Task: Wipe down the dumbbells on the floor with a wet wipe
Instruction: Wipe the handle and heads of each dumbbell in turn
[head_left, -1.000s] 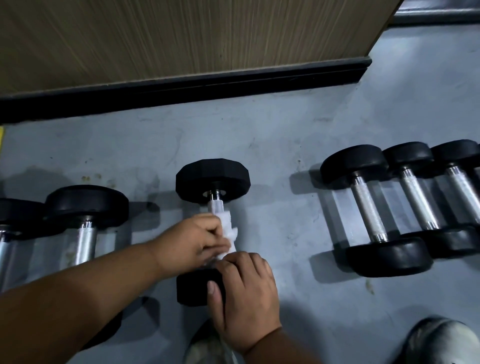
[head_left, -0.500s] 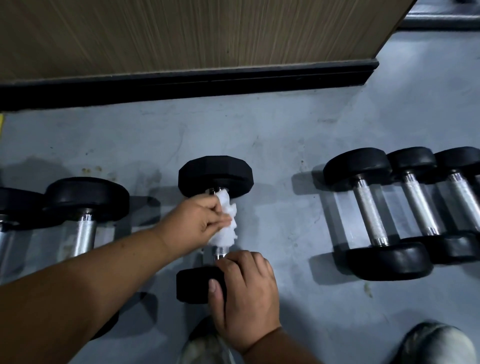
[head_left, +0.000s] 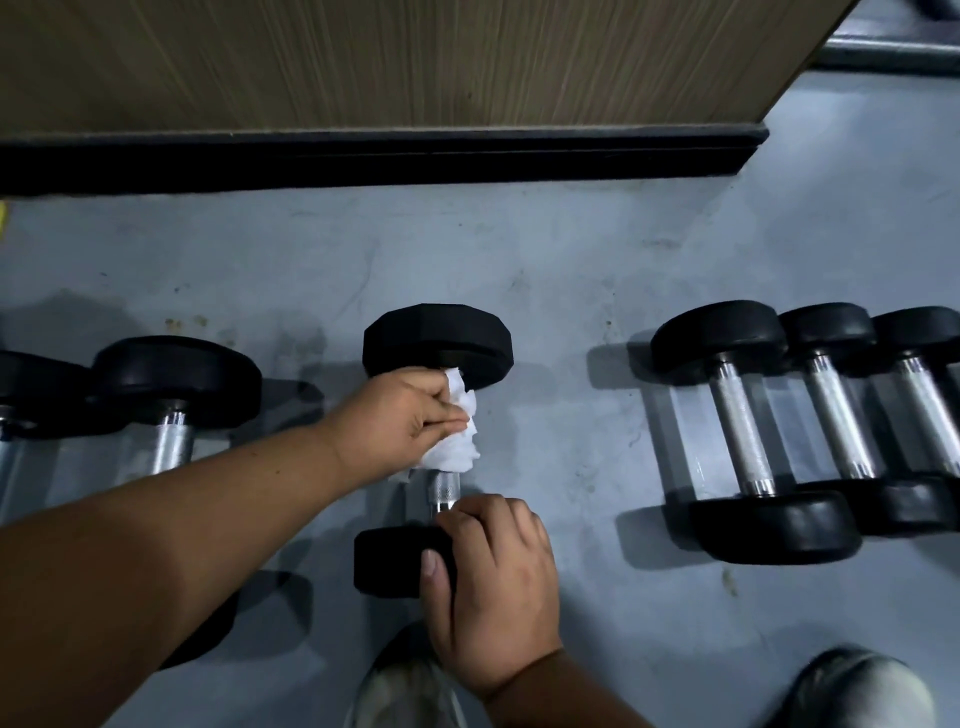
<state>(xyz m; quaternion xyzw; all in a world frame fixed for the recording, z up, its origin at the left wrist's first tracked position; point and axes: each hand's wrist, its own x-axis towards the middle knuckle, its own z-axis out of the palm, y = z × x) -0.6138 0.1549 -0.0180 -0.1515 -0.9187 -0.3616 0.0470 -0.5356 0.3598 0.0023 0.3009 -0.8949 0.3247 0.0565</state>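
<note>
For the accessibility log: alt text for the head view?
A left hand wraps a white wet wipe round the handle of the middle dumbbell on a grey floor, while the right hand grips its near end. More dumbbells lie either side.

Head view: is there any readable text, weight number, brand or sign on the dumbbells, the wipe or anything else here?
None can be read.
Middle dumbbell: black ends show no legible marking.
Dumbbells at right and left: no number or brand visible.
Wipe in the left hand: plain white.
Wood panel and floor: no signs.
</note>
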